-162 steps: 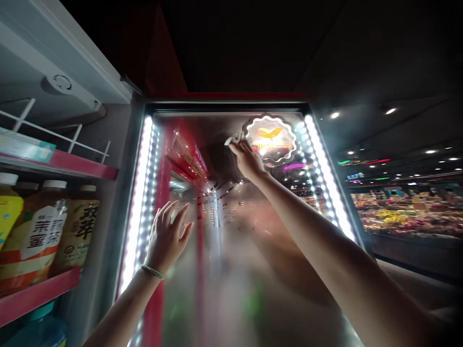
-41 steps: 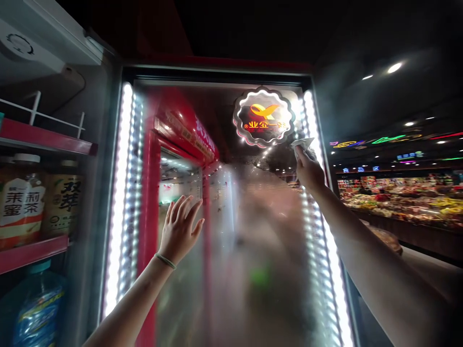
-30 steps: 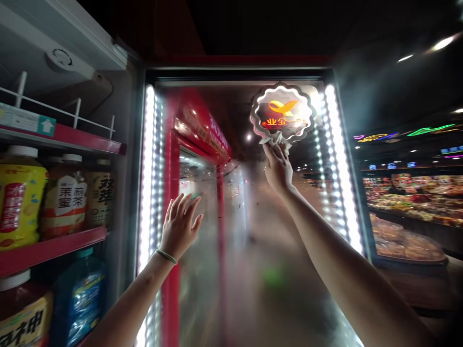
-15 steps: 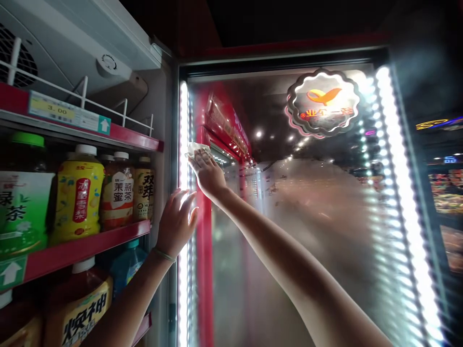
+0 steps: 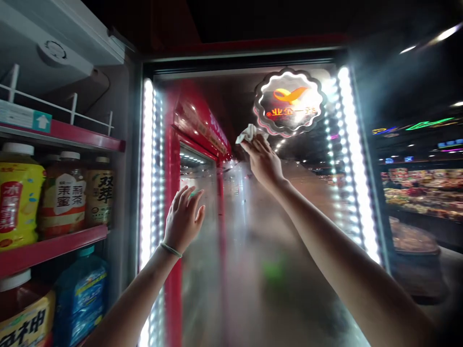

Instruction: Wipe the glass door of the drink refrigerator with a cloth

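Note:
A fogged glass door (image 5: 249, 270) with bright light strips on both sides fills the middle of the view. Against its upper part, my right hand (image 5: 265, 161) presses a crumpled white cloth (image 5: 249, 134), just below and left of a round scalloped sign (image 5: 290, 102). My left hand (image 5: 183, 219) is raised in front of the door's left part, its fingers apart and holding nothing, with a thin band on the wrist. Below the cloth the glass is misted.
At left, an open cooler has red-edged shelves (image 5: 54, 248) with a yellow bottle (image 5: 18, 197), a tea bottle (image 5: 64, 195) and a blue bottle (image 5: 82, 294). Lit store displays (image 5: 423, 193) stand at far right.
My right hand has moved the cloth rightward across the glass, from the left light strip to near the sign. The view has turned right, and my left hand is now off the strip.

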`<state>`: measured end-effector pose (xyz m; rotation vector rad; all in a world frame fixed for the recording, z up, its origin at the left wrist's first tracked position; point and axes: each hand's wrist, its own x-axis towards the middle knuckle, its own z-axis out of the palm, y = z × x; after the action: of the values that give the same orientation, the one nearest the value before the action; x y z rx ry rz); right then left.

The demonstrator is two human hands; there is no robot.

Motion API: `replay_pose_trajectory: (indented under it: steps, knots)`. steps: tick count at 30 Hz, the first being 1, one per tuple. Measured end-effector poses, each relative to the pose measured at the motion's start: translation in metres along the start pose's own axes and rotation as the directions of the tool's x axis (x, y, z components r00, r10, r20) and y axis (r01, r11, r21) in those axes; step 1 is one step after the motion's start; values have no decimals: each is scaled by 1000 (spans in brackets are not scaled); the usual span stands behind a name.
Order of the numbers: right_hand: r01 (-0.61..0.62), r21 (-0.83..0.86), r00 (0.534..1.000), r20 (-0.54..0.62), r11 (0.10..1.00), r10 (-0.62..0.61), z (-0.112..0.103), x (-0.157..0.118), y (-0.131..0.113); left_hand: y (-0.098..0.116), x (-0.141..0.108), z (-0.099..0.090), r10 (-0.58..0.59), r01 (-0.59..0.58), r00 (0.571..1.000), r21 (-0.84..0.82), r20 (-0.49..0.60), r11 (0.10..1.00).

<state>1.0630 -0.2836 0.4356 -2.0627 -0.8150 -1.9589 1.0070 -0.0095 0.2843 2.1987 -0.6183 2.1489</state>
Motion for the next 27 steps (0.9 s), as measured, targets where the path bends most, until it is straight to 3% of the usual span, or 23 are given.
replay_pose_trajectory:
  steps: [5, 8, 12, 15, 17, 20, 27]
  knots:
    - [-80, -129, 996, -47, 988, 75, -55, -35, 91, 48, 16, 26, 19, -20, 999, -23, -31, 1000]
    - [-137, -170, 987, -107, 976, 120, -80, -53, 136, 64, 21, 32, 12, -13, 1000, -17, -28, 1000]
    - [-202, -191, 974, -143, 961, 177, -96, -55, 176, 64, 22, 31, 24, -24, 999, 3, -23, 1000]
    - [-241, -182, 962, -174, 953, 210, -95, -33, 184, 50, 20, 26, 30, -29, 999, 31, -30, 999]
    - [-241, -165, 956, -207, 956, 205, -89, -11, 177, 39, 19, 21, 26, -25, 999, 49, -28, 999]
    - [-197, -155, 966, -198, 968, 165, -71, 24, 145, 20, 15, 11, 13, -11, 999, 69, -30, 998]
    - [33, -77, 997, -63, 996, -37, 1, 88, 5, -25, -10, -9, -6, 6, 1000, 107, 3, 994]
